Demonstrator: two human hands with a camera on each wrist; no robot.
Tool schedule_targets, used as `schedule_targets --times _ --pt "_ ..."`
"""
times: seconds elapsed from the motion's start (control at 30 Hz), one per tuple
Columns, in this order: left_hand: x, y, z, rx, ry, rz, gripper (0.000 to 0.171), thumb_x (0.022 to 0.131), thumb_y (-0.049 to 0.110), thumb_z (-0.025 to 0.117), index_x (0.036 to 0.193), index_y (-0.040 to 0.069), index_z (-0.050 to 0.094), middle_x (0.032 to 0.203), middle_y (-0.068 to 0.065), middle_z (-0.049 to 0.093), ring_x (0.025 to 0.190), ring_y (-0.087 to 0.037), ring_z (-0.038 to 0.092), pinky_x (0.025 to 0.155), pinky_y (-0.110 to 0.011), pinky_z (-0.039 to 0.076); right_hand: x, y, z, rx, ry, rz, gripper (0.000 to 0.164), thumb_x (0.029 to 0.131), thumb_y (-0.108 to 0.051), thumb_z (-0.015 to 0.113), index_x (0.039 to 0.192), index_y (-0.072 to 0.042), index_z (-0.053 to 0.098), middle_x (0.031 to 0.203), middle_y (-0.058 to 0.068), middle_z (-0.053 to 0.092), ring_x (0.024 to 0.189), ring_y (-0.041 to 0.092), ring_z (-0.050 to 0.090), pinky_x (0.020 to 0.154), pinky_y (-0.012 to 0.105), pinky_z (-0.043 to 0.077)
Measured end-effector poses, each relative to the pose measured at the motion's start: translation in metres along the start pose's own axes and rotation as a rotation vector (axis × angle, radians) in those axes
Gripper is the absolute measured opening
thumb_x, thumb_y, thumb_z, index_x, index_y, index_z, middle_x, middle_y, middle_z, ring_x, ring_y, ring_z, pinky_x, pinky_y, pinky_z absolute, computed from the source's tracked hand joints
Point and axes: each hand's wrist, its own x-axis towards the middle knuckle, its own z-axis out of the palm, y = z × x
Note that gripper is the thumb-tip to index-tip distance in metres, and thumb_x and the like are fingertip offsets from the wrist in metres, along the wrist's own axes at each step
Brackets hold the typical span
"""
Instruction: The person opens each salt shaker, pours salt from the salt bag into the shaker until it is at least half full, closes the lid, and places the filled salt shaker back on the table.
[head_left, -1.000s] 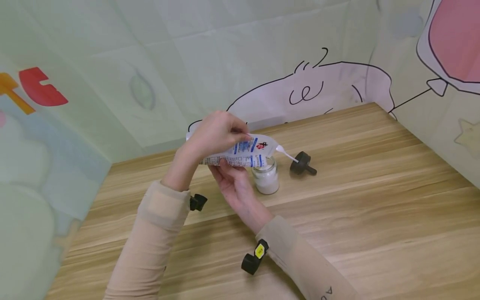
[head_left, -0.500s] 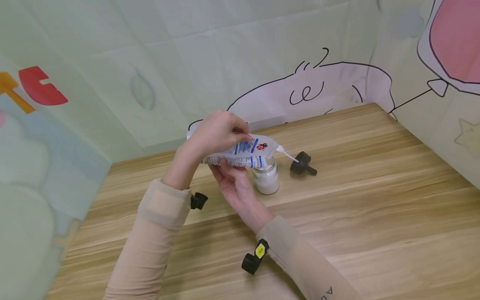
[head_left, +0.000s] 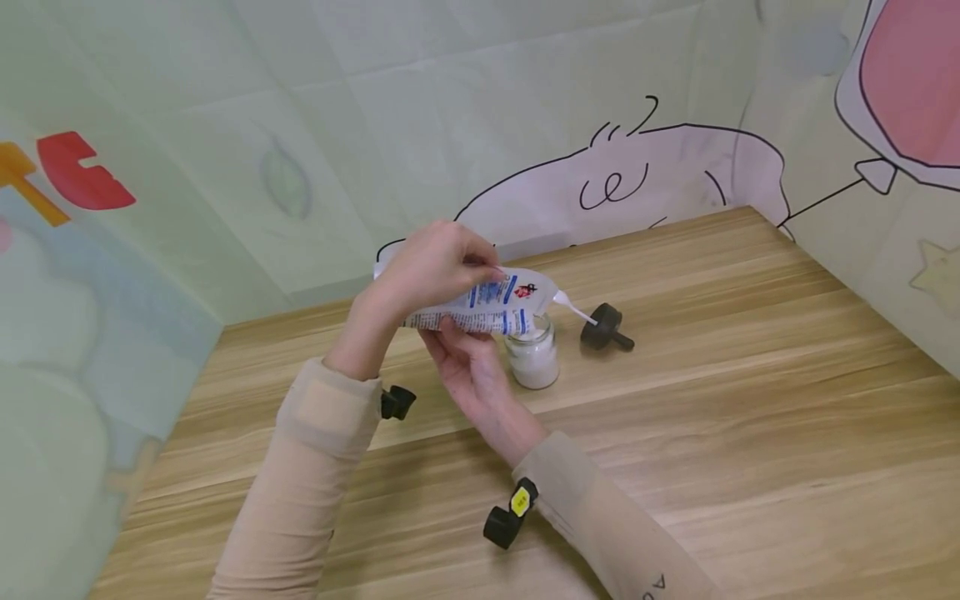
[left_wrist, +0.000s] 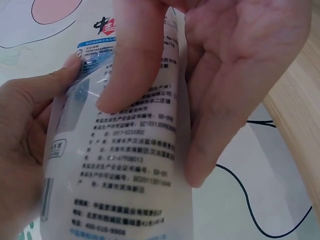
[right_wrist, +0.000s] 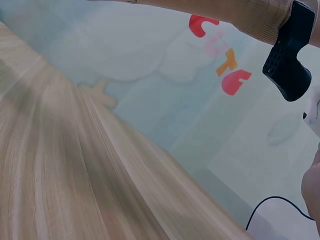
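In the head view my left hand (head_left: pixel 442 267) pinches the upper edge of a white and blue printed bag of salt (head_left: pixel 517 292), which lies tilted sideways in the air. From below, my right hand (head_left: pixel 480 375) holds the same bag, its thumb on the printed front. The bag's right end overlaps the mouth of a small glass jar (head_left: pixel 536 367) with white contents. The left wrist view has the bag's text side (left_wrist: pixel 135 175) close up, with the left hand (left_wrist: pixel 30 110) at its left and the right hand (left_wrist: pixel 235 65) around its other edge.
To the right of the jar a black lid (head_left: pixel 602 327) with a knob lies on its side on the wooden table (head_left: pixel 712 400). A thin white spoon (head_left: pixel 573 306) runs from it toward the bag. Behind the table stands a printed cloth wall (head_left: pixel 375 125).
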Motion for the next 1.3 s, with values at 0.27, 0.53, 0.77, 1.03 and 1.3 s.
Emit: schedule_targets --times 0.27,0.53,0.77,1.03,1.3 --pt "-0.0022 -0.0029 0.0010 -0.034 0.026 0.008 0.012 0.089 0.020 0.069 0.094 0.013 0.077 0.086 -0.001 0.075 0.073 -0.014 0.063 0.067 -0.027 0.049 0.0006 0.0011 -0.0008 -0.022 0.045 -0.004 0.044 0.090 0.006 0.052 0.128 -0.016 0.050 0.119 0.000 0.060 0.113 0.015 0.062 0.105 0.029 0.045" --pt "-0.0042 -0.0055 0.0003 -0.045 0.055 0.017 0.011 0.088 0.019 0.070 0.089 0.010 0.076 0.079 -0.004 0.073 0.068 -0.015 0.060 0.064 -0.027 0.046 0.0008 0.0038 -0.0038 -0.033 0.038 0.022 0.046 0.084 -0.001 0.063 0.126 -0.015 0.053 0.119 0.000 0.061 0.112 0.015 0.063 0.104 0.029 0.046" --pt "-0.0035 -0.0069 0.0006 -0.038 0.036 0.004 0.012 0.088 0.019 0.070 0.091 0.010 0.077 0.082 -0.003 0.074 0.071 -0.015 0.062 0.067 -0.028 0.048 0.0009 0.0043 -0.0046 -0.013 0.041 0.032 0.046 0.086 0.001 0.061 0.128 -0.015 0.052 0.119 0.001 0.062 0.112 0.016 0.063 0.104 0.029 0.046" --pt "-0.0032 -0.0047 -0.0003 -0.002 0.004 0.011 0.012 0.088 0.020 0.070 0.092 0.011 0.077 0.083 -0.002 0.074 0.074 -0.015 0.063 0.070 -0.028 0.050 0.0007 0.0044 -0.0036 -0.017 0.016 0.027 0.049 0.085 0.003 0.059 0.129 -0.015 0.050 0.121 0.001 0.061 0.114 0.016 0.062 0.105 0.029 0.045" --pt "0.0002 -0.0043 0.0000 0.021 -0.016 0.021 0.011 0.089 0.020 0.069 0.092 0.013 0.077 0.084 -0.001 0.074 0.076 -0.014 0.064 0.073 -0.029 0.050 0.0008 0.0020 -0.0014 0.001 0.003 0.018 0.052 0.088 0.007 0.053 0.133 -0.018 0.048 0.124 0.000 0.058 0.116 0.016 0.060 0.106 0.030 0.044"
